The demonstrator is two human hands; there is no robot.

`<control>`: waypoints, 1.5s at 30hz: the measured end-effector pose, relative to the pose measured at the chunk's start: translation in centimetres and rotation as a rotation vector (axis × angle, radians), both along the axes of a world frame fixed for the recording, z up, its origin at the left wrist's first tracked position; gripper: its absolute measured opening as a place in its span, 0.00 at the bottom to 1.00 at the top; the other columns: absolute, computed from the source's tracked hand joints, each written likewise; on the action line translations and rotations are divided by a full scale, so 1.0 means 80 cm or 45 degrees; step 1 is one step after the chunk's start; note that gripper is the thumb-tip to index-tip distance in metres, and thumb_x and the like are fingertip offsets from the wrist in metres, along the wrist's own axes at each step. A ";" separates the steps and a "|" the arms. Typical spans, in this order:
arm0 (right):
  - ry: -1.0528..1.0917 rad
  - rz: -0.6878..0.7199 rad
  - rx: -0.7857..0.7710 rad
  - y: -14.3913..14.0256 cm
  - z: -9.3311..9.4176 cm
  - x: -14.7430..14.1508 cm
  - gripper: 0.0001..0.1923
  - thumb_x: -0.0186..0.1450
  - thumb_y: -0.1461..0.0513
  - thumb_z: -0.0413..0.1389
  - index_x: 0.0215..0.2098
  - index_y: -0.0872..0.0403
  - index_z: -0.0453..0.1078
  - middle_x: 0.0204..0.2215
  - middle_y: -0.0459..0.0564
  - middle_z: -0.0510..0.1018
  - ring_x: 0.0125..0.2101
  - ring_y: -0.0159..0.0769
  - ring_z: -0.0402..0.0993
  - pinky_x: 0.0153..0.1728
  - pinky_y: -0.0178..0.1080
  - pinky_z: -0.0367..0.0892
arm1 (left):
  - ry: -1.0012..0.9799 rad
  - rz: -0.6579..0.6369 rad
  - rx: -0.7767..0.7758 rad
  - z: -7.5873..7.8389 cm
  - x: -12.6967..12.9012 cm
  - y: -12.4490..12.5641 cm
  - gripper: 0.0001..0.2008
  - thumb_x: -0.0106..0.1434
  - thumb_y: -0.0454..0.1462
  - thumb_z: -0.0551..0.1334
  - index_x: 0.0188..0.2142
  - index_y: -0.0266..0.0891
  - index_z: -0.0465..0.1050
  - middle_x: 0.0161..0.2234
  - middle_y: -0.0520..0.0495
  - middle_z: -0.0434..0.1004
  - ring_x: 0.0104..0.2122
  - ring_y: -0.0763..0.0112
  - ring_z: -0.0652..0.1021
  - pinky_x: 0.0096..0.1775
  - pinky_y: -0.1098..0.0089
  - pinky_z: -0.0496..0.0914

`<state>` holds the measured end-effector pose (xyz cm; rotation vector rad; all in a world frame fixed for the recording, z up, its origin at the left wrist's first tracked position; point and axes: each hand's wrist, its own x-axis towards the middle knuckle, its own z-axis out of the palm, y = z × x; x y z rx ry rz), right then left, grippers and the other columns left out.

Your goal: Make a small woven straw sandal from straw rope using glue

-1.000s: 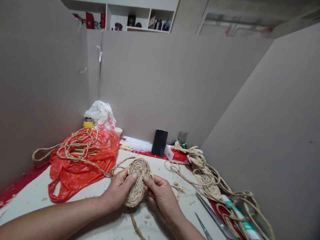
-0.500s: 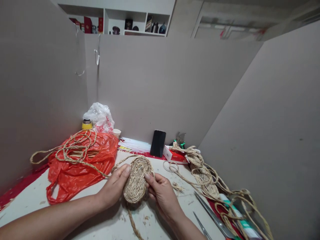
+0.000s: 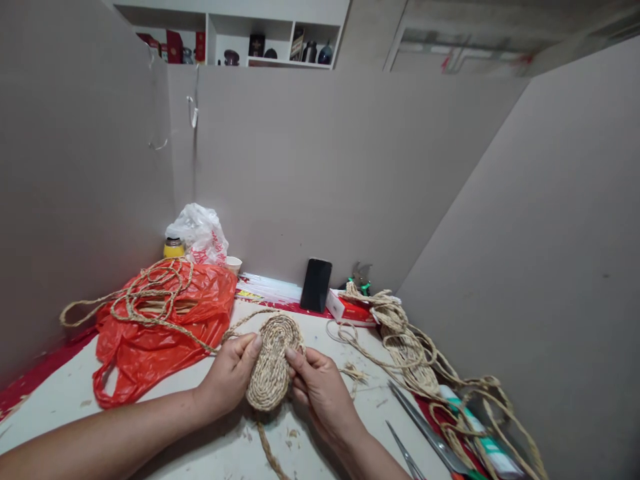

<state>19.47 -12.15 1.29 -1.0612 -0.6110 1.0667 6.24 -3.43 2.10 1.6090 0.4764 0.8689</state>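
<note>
With both hands clamped on it, the woven oval coil [image 3: 273,363] sits tilted just above the surface [image 3: 65,413], face toward the person, likely so the spiral is easy to see. Left hand [image 3: 227,380] wraps the left edge, thumb laid on the face, fingers closed behind. Right hand [image 3: 320,390] pinches the right edge, thumb on top, fingers curled under. Braided cord [image 3: 200,341] runs from the coil's top left back to a loose pile on the orange plastic bag [image 3: 165,333], so slack feeds freely. A tail of cord [image 3: 267,450] hangs off the bottom. Scissors [image 3: 425,430] lie to the right, near the right hand. Phone [image 3: 316,285] leans against the back wall, clear of the work.
</note>
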 end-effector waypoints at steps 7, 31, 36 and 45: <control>-0.027 0.023 -0.033 -0.001 0.004 0.000 0.21 0.50 0.51 0.66 0.18 0.56 0.63 0.12 0.37 0.59 0.13 0.19 0.43 0.13 0.28 0.40 | -0.030 -0.077 -0.183 -0.002 0.001 0.004 0.19 0.61 0.50 0.57 0.27 0.36 0.69 0.24 0.52 0.69 0.25 0.74 0.67 0.29 0.74 0.63; -0.053 0.024 -0.016 -0.006 0.010 -0.013 0.19 0.50 0.55 0.67 0.19 0.56 0.64 0.15 0.37 0.58 0.17 0.22 0.46 0.16 0.28 0.46 | -0.132 -0.113 -0.618 0.010 0.000 -0.002 0.18 0.52 0.43 0.69 0.38 0.33 0.74 0.33 0.43 0.80 0.31 0.67 0.77 0.35 0.69 0.71; -0.035 -0.004 -0.027 -0.006 0.010 -0.010 0.18 0.48 0.54 0.68 0.19 0.57 0.67 0.16 0.40 0.64 0.17 0.24 0.52 0.18 0.29 0.50 | -0.055 -0.246 -0.667 0.011 -0.001 -0.005 0.20 0.52 0.43 0.69 0.40 0.30 0.73 0.34 0.38 0.80 0.32 0.65 0.79 0.37 0.67 0.71; -0.155 0.071 -0.028 -0.009 0.007 -0.003 0.18 0.48 0.54 0.68 0.18 0.57 0.66 0.14 0.39 0.64 0.17 0.24 0.51 0.19 0.30 0.47 | -0.101 -0.282 -0.624 0.016 -0.004 -0.010 0.18 0.52 0.42 0.69 0.39 0.33 0.73 0.32 0.42 0.80 0.29 0.69 0.78 0.35 0.70 0.71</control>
